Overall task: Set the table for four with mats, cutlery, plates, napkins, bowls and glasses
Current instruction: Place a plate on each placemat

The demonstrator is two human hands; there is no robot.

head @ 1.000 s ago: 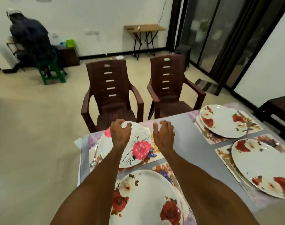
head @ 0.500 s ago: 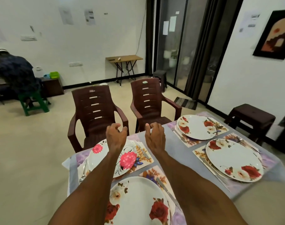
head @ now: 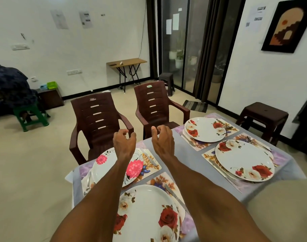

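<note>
bare skin and loosely curled fingers: the left hand [head: 124,144] and the right hand [head: 163,142] both hang in the air above the table [head: 185,158], palms down, side by side, holding nothing and touching nothing. the landmark is the pink-flowered plate [head: 112,165]. the left hand hovers over its far edge; the right hand hovers just to its right, over bare grey tabletop. the plate sits on a floral mat [head: 150,165]; a knife [head: 149,157] lies on the mat at the plate's right and a spoon [head: 88,184] at its left. nearer the person than that plate, a red-rose plate [head: 145,213] rests on its own mat [head: 159,180] with a knife [head: 173,193] on its right side. well to the right of the pink-flowered plate, two more rose plates stand on mats: the farther plate [head: 205,129] and the nearer plate [head: 243,160], each with cutlery partly hidden at its edges. beyond the pink-flowered plate, two brown plastic chairs stand at the table's far side, the left chair [head: 98,119] and the right chair [head: 156,105]. far to the left, a person [head: 9,86] sits on a green stool [head: 31,117].
</note>
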